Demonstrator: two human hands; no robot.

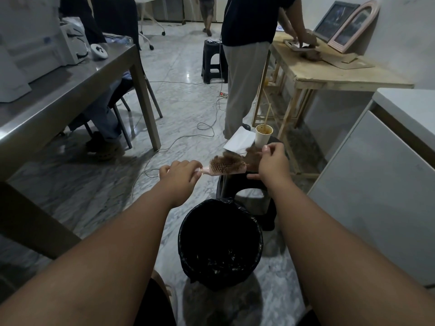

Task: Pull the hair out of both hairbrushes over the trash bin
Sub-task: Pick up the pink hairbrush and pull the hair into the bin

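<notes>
Left hand (180, 174) clenched the handle of the pink hairbrush (226, 167), held level beyond the black-lined trash bin (220, 241). Right hand (273, 162) pinched a brown hair clump (253, 157) at the brush tip, above a black stool (247, 184).

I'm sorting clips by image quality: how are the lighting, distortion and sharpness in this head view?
Head view: dim indoor light, with glare patches on the marble floor; wide-angle bending curves the steel table and stretches the forearms; the trash bin interior is nearly pure black; the pink hairbrush and the hair clump at the right hand look soft, bristles barely resolved.
</notes>
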